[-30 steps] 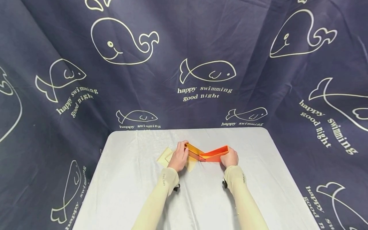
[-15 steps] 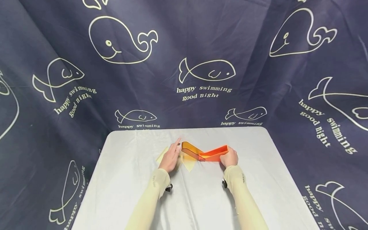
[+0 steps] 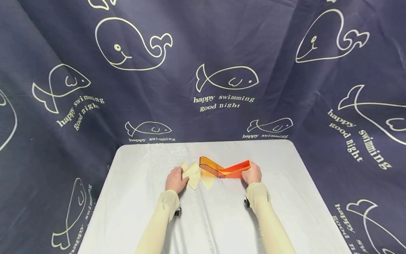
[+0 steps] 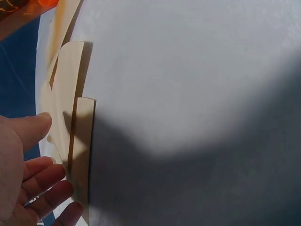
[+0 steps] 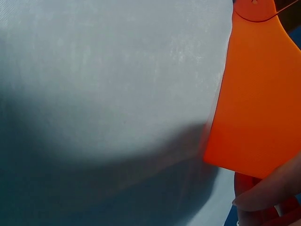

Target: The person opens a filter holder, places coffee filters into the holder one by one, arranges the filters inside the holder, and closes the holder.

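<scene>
My right hand [image 3: 252, 173] grips the far right end of an opaque orange case [image 3: 234, 172], its thumb on the wall in the right wrist view. A see-through amber lid [image 3: 210, 167] with a rounded end is hinged to the case and swung wide open to the left. Left of the lid, several flat cream pointed pieces [image 3: 193, 177] lie fanned and overlapping; one sits partly beneath the lid. My left hand [image 3: 174, 179] is at their left side. In the left wrist view its fingers [image 4: 47, 181] are loosely extended beside the edges of the cream pieces [image 4: 68, 70].
A white cloth-covered table [image 3: 219, 218] with rounded far corners bears everything. Behind and beside it hangs a dark blue curtain [image 3: 222, 123] printed with whales and fish. A small black clip-like part [image 3: 178, 211] sits at the left wrist, and another [image 3: 246, 202] at the right.
My left hand has come away from the amber lid and moved left to the cream pieces, which now show more fully. The right hand still holds the orange case in about the same place.
</scene>
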Tool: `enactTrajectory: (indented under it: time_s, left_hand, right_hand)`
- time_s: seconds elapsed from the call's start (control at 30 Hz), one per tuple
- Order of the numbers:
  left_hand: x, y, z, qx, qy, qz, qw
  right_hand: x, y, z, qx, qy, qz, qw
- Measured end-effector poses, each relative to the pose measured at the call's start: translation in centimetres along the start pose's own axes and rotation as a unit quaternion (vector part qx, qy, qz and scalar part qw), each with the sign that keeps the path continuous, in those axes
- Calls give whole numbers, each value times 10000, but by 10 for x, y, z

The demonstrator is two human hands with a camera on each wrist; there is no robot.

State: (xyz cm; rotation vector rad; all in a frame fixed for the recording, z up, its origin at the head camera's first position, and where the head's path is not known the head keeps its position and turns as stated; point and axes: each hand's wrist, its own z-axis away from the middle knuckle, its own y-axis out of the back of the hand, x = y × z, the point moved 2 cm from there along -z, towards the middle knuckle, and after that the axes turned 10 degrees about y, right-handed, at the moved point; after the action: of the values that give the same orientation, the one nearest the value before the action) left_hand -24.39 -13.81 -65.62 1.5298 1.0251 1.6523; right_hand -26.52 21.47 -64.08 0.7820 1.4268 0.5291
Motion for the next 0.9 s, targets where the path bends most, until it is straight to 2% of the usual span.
enactTrajectory:
  time_s: [0.23,0.3,0.47,0.73,0.83,0.9]
  left_hand:
    - [-4,-6,0,-67,14,-280,9996]
    - [-6,-9,-1,-43,31,-313,9995]
    - [-11,-12,-3,77,103,-200,9997]
    - [-11,-11,-3,-31,226,-92,9997]
    - [-12,-11,-3,5,201,-52,9998]
    - [-14,-9,-3,134,215,-38,9997]
  right_hand:
    - [-1,0,1,-2,-145,-100,9998]
    - [0,0,1,13,-68,-38,10000]
    - [4,-3,-2,112,198,36,9997]
    - [6,-3,-2,128,323,45,9994]
    - [6,-3,-1,162,367,57,9992]
    - [5,-3,-1,175,350,44,9992]
